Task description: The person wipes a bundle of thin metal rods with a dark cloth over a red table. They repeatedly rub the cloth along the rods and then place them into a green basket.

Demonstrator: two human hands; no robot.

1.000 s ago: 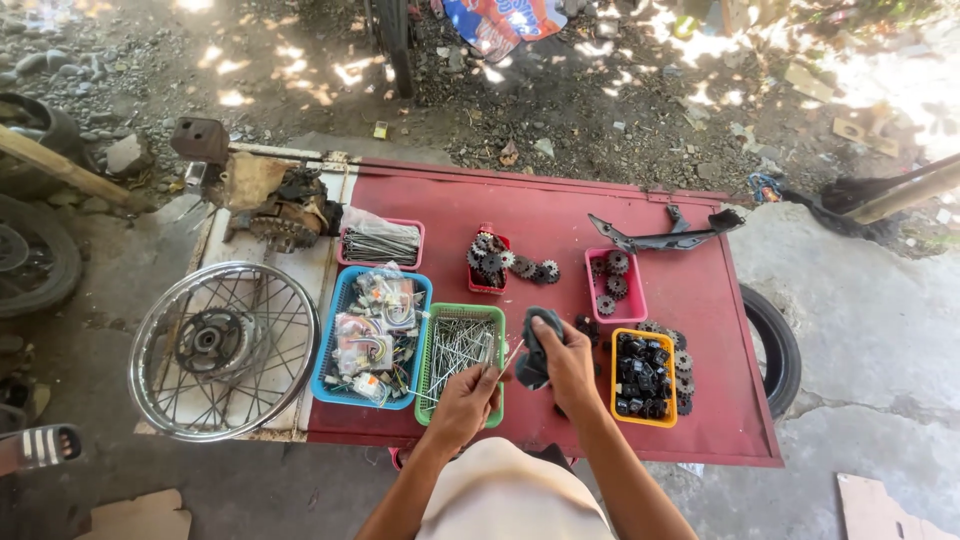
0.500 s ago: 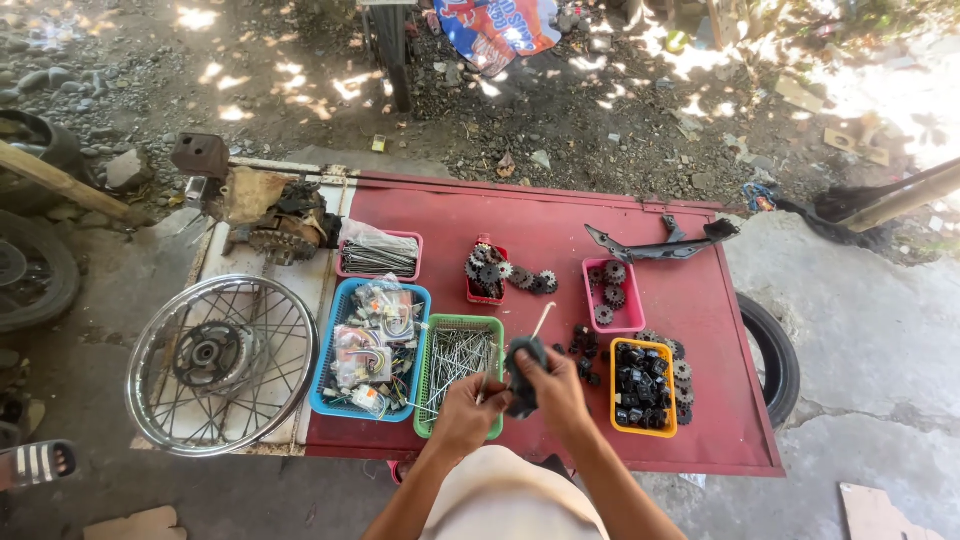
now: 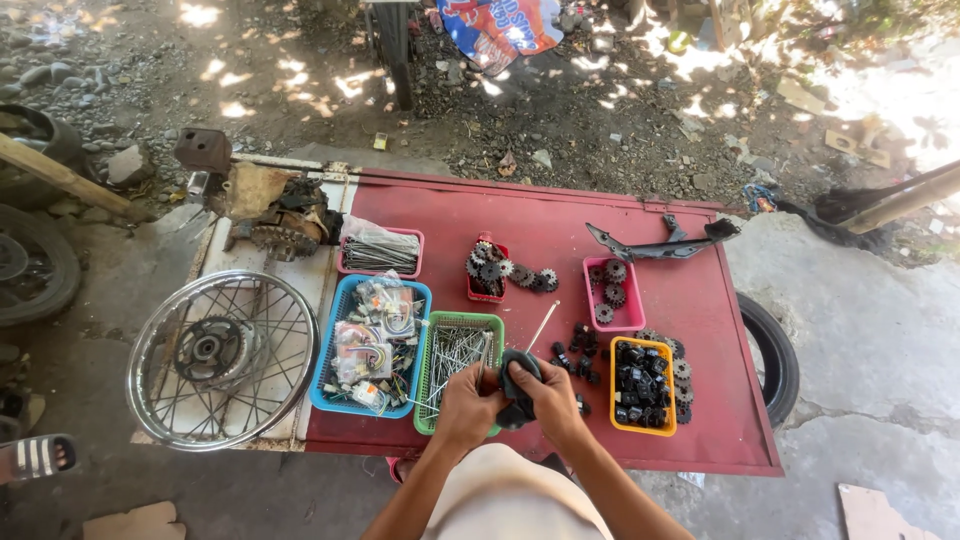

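Dark round metal part (image 3: 519, 385) with a thin silver spoke (image 3: 542, 326) is clamped between my left hand (image 3: 468, 402) and right hand (image 3: 551, 398), fingers closed around it, above the red table (image 3: 720, 400).

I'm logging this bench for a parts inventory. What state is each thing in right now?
Left hand: gripping the dark part.
Right hand: gripping the dark part.
Dark part: held above the table edge, a thin rod sticking up from it.
Green basket: full of spokes.
Blue basket: full of bagged bits.
Yellow basket: full of black parts.
Wheel: lying flat, no tyre.
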